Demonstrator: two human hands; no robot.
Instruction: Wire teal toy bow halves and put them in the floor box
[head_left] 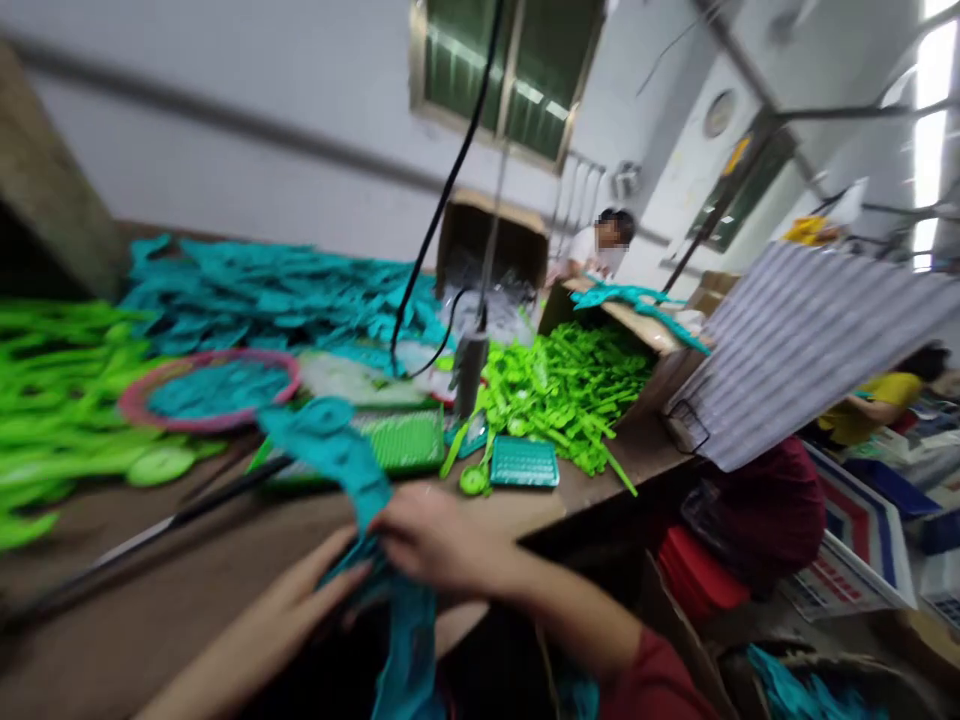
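A long, flat teal plastic piece (337, 445), with a round part at its upper end, slants down in front of me past the table edge. My right hand (431, 535) is closed on its middle, fingers bent over it. Just below and to the left, my left hand (330, 585) grips the same strip between thumb and fingers. Blur hides the exact finger contact. Beyond the hands lie a bright green ridged tray (407, 440) and a smaller teal ridged tray (525, 463). A thin dark rod with a pale tip (157, 528) lies at left.
Teal pieces (277, 295) are heaped along the wall; green pieces (60, 390) cover the left. A pink-rimmed basket (131, 405) holds teal parts. Green parts (570, 385) spill from a cardboard box (660, 375). A black cable (450, 185) hangs down. Other people (592, 245) work behind.
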